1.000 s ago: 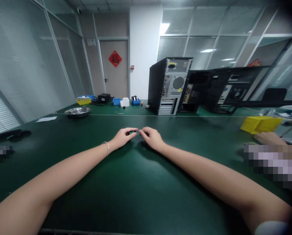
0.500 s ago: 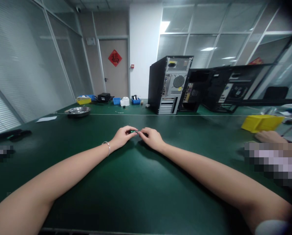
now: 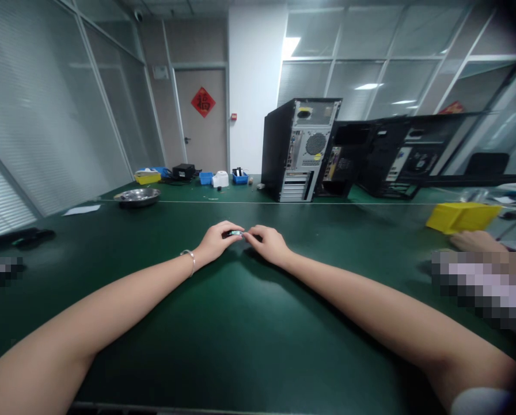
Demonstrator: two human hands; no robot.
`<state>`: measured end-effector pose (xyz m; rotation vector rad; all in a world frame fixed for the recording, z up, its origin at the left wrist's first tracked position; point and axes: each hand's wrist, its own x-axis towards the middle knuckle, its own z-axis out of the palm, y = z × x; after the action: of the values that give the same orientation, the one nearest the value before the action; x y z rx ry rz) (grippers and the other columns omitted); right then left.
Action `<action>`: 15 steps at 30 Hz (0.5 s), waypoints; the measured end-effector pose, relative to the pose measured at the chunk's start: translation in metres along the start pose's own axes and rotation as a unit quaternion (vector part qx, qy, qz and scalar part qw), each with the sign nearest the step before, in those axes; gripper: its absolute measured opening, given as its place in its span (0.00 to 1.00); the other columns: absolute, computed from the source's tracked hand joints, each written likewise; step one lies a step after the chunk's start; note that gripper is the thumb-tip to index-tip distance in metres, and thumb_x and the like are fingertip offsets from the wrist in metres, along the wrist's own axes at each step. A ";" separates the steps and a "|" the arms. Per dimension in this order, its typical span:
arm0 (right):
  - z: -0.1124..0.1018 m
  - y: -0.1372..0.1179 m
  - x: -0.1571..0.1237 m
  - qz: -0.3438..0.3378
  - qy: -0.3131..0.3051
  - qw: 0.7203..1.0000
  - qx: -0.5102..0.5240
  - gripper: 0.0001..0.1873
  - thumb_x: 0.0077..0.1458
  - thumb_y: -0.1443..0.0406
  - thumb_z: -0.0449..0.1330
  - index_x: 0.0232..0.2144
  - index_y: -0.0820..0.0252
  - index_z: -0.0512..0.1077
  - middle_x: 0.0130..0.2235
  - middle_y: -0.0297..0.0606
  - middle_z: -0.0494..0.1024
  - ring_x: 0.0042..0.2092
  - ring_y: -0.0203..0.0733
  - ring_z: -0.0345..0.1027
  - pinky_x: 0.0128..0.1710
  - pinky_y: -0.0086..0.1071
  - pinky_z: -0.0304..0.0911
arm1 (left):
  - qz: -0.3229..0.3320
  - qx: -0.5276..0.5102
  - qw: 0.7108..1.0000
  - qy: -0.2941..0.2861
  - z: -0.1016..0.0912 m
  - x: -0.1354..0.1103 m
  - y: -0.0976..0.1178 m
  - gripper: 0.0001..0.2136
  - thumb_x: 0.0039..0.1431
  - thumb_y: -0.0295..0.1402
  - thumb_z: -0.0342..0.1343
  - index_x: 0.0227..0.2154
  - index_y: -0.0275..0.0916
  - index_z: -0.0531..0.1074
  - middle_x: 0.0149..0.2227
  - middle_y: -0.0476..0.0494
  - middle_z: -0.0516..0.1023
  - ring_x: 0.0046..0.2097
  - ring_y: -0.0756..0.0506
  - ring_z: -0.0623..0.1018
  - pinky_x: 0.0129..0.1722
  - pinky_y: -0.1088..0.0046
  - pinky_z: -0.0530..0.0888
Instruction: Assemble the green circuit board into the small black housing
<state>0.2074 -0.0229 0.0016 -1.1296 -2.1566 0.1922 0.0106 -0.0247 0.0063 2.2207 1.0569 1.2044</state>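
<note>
Both my arms reach far out over the green table (image 3: pixel 241 323). My left hand (image 3: pixel 217 241), with a thin bracelet on its wrist, is curled and pinches a small dark and green part (image 3: pixel 235 233) at its fingertips. My right hand (image 3: pixel 267 243) meets it from the right, its fingers closed on the same part. The part is too small to identify. The two hands touch at the fingertips just above the table top.
An upright computer case (image 3: pixel 299 151) stands at the back, with opened cases (image 3: pixel 396 155) to its right. A metal bowl (image 3: pixel 137 197) sits back left, small blue and yellow bins (image 3: pixel 206 178) by the wall. A yellow bin (image 3: pixel 462 217) and another person's hand (image 3: pixel 474 241) are at right.
My hands have stayed together at the same spot; the small part has turned slightly between the fingertips and now shows a lighter face.
</note>
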 end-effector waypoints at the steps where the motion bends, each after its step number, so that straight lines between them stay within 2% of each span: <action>1: 0.000 0.000 0.000 -0.001 -0.001 1.000 0.003 0.14 0.63 0.59 0.55 0.33 0.55 0.78 0.33 0.36 0.77 0.34 0.38 0.68 0.32 0.28 0.55 | 0.000 -0.003 1.000 -0.003 0.000 0.000 0.000 0.09 0.57 0.32 0.60 0.39 0.39 0.80 0.41 0.40 0.80 0.42 0.42 0.77 0.44 0.67 0.71; 15: 0.002 0.005 0.001 -0.011 0.000 0.999 0.036 0.15 0.63 0.58 0.54 0.32 0.56 0.79 0.33 0.36 0.79 0.35 0.39 0.69 0.35 0.29 0.58 | -0.032 -0.067 0.997 -0.011 0.001 0.002 -0.009 0.10 0.55 0.34 0.61 0.39 0.38 0.80 0.42 0.39 0.81 0.43 0.42 0.77 0.45 0.65 0.71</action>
<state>0.2088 -0.0185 -0.0016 -1.0646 -2.1445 0.2588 0.0085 -0.0171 0.0006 2.0781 0.9997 1.1864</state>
